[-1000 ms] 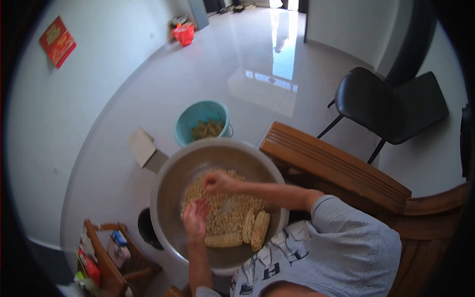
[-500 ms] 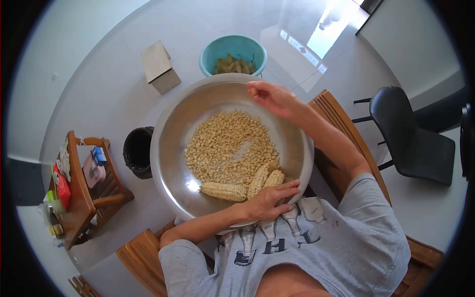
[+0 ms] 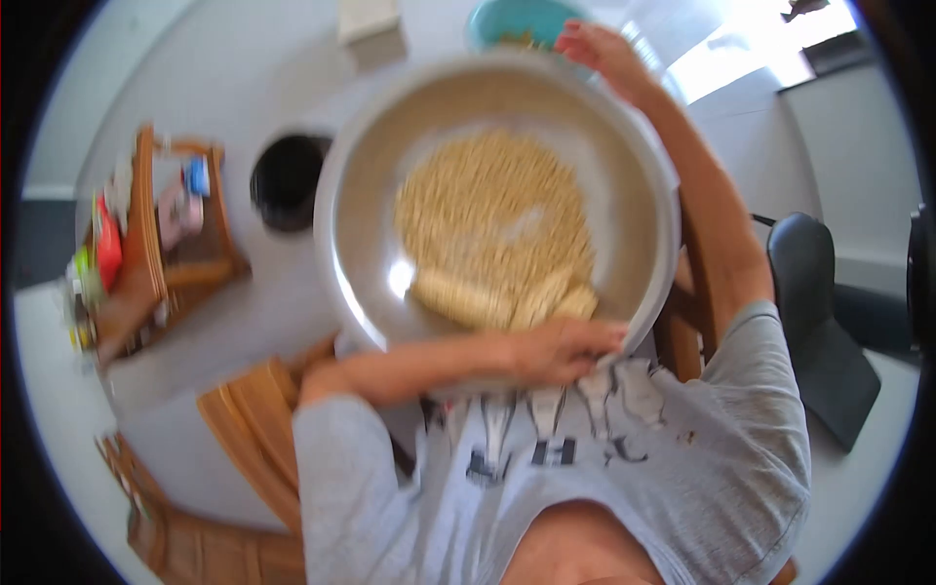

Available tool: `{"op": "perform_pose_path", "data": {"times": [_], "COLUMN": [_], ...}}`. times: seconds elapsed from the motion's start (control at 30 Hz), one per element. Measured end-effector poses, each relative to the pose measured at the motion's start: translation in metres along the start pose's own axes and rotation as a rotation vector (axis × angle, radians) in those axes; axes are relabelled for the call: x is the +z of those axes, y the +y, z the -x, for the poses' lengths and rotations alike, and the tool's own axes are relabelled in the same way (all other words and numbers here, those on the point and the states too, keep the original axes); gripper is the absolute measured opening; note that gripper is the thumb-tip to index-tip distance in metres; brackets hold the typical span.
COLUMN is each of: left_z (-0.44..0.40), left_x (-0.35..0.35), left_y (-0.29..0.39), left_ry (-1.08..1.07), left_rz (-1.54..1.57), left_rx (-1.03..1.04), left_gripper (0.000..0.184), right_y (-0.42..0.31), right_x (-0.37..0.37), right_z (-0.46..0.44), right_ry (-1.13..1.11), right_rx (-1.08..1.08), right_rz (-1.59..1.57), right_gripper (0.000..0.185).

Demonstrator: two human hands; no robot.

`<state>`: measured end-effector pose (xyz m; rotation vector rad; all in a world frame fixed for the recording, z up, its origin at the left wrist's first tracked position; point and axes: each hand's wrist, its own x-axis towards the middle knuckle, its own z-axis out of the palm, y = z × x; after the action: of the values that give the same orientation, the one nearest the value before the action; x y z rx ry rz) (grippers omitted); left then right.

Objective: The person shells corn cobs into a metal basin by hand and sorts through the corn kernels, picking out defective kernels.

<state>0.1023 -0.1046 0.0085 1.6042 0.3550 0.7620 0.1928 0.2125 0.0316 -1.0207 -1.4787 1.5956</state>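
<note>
A large metal basin [image 3: 363, 166] in front of me holds a bed of loose pale corn kernels [image 3: 478, 195]. Near its close edge lie a whole-looking corn cob [image 3: 458, 295] and two shorter cobs [image 3: 551, 292] side by side. My left hand [image 3: 565, 349] rests on the near rim beside these cobs, its fingers stretched out. My right hand [image 3: 603, 51] is past the far rim, at the right side of a teal tub [image 3: 487, 24]; its fingers look apart, though motion blurs them. Brownish things in the tub are partly hidden by the basin's rim.
A black bucket [image 3: 288, 185] stands left of the basin. Farther left is a wooden stand [image 3: 146, 234] with a blue box and bags. A cardboard box [image 3: 369, 18] sits on the floor at the back. At the right is a black chair [image 3: 819, 312].
My right hand has moved forward from above the basin's far rim to the teal tub. The view has shifted, so the basin appears higher. My left hand stays at the near rim.
</note>
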Motion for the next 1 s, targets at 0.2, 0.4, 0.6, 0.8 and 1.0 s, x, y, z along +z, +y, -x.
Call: {"op": "perform_pose_path", "data": {"times": [0.2, 0.4, 0.6, 0.8, 1.0], "left_z": [0.0, -0.007, -0.002, -0.002, -0.001], "left_x": [-0.006, 0.002, 0.002, 0.008, 0.012], "left_y": [0.011, 0.002, 0.018, 0.017, 0.011], "left_ry": [-0.077, -0.062, -0.071, -0.066, -0.041], "left_rz": [-0.035, -0.071, -0.135, -0.169, -0.128], "left_rx": [-0.054, 0.017, 0.001, -0.029, 0.012], "left_gripper": [0.044, 0.042, 0.039, 0.035, 0.034], "right_y": [0.028, 0.052, 0.033, 0.018, 0.046], "right_x": [0.126, 0.176, 0.152, 0.069, 0.069], "right_z": [0.124, 0.191, 0.158, 0.131, 0.146], "right_ry": [-0.647, -0.988, -0.652, -0.287, -0.131], "right_rx": [0.055, -0.093, 0.059, -0.097, -0.576], "right_rz": [0.627, 1.004, 0.762, 1.319, 1.311], "right_gripper": [0.031, 0.063, 0.071, 0.069, 0.041]}}
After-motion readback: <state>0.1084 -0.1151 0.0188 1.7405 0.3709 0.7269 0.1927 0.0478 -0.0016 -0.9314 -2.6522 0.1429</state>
